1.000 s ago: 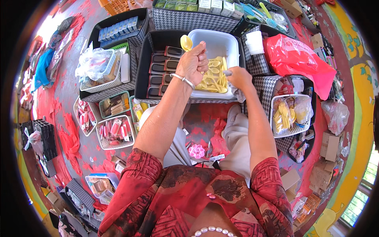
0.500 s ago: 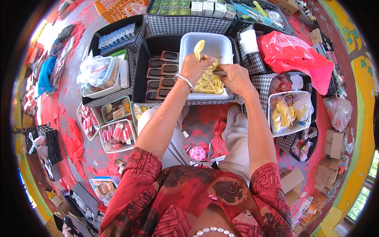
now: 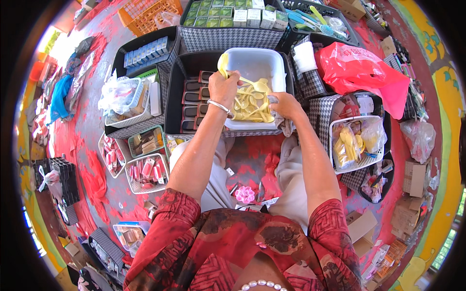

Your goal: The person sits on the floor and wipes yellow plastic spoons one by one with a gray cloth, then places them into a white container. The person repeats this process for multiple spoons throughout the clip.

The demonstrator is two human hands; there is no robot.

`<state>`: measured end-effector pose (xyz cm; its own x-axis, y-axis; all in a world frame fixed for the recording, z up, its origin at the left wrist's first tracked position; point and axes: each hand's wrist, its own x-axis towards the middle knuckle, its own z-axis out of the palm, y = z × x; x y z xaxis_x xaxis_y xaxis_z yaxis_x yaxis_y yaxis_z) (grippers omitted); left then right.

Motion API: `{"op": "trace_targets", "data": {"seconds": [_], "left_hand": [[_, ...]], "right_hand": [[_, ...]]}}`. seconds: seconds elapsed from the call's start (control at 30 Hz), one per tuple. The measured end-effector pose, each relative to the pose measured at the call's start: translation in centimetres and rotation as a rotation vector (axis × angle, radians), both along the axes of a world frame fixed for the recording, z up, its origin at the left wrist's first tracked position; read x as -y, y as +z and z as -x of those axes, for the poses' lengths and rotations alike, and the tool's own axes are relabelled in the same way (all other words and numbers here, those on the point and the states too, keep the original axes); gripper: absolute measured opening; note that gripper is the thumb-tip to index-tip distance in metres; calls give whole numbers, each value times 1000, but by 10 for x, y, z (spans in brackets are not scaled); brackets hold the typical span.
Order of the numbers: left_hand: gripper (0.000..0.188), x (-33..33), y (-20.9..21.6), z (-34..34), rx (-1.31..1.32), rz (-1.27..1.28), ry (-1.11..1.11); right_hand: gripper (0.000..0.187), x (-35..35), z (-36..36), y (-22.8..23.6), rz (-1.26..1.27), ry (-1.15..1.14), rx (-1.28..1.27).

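A white plastic tub (image 3: pixel 257 60) holds a loose heap of pale yellow plastic spoons (image 3: pixel 253 106). Over the tub's left rim, my left hand (image 3: pixel 224 90) is closed around yellow spoons (image 3: pixel 223 63) whose bowls stick up past the fingers; how many it grips is unclear. One more spoon (image 3: pixel 260 86) slants from beside that hand across the heap. At the right rim, my right hand (image 3: pixel 287 105) is closed on a crumpled grey cloth (image 3: pixel 283 124), which hangs down outside the tub. The tub rests on a black bin (image 3: pixel 179 62) with rows of dark oval-faced items (image 3: pixel 192 98) at its left.
Around it stand a bin of small green and white boxes (image 3: pixel 228 36), a bin of blue boxes (image 3: pixel 145 54) and a red plastic bag (image 3: pixel 357 70). A white basket (image 3: pixel 335 145) with bagged yellow spoons sits right. Baskets of pink-red items (image 3: pixel 147 169) are at left.
My left hand has moved left and slightly down, from above the heap to the left rim. My right hand has gone from the heap down to the right rim, and its cloth now shows more.
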<state>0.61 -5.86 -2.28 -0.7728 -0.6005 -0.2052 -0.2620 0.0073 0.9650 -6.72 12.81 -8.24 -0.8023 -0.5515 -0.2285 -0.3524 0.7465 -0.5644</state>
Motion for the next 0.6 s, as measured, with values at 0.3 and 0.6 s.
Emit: {"op": "trace_targets", "data": {"seconds": [0.3, 0.6], "left_hand": [[14, -16, 3, -1, -27, -327, 43], [20, -30, -6, -1, -279, -211, -70]], "right_hand": [[28, -15, 1, 83, 874, -625, 185], [26, 12, -32, 92, 391, -93, 140]]}}
